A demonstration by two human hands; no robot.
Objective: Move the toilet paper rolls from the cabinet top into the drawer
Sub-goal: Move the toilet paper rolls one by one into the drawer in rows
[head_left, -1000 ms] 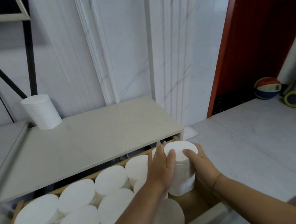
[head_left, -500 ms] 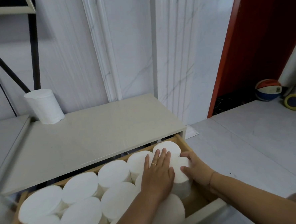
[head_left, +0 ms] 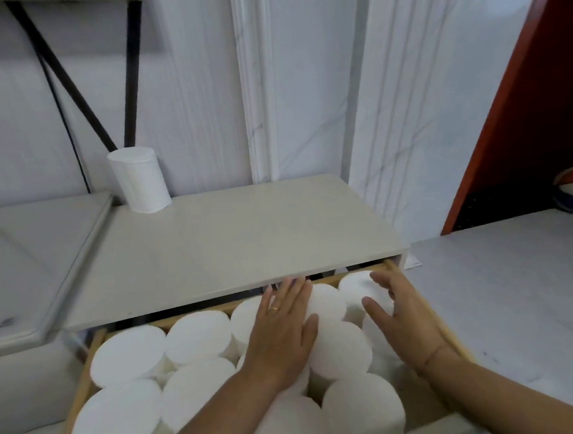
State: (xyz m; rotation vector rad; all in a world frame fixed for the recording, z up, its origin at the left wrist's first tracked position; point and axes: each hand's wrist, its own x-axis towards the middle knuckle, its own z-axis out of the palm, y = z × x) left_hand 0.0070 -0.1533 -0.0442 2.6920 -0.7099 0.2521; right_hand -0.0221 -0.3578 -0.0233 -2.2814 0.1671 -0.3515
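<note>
Drawer [head_left: 84,383], open: packed with upright rolls [head_left: 129,354]. Left hand [head_left: 282,331]: grip flat and spread, resting on rolls at the drawer's back middle. Right hand [head_left: 398,314]: grip loosely spread, empty, at the drawer's back right corner. Best pressed evenly to seat rolls level. Beyond the drawer, far left on the cabinet top [head_left: 229,240]: one last roll [head_left: 140,180], upright.

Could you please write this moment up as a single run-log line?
left hand: flat on packed rolls | right hand: open at back-right roll | drawer: open, full | cabinet top: one upright roll
</note>
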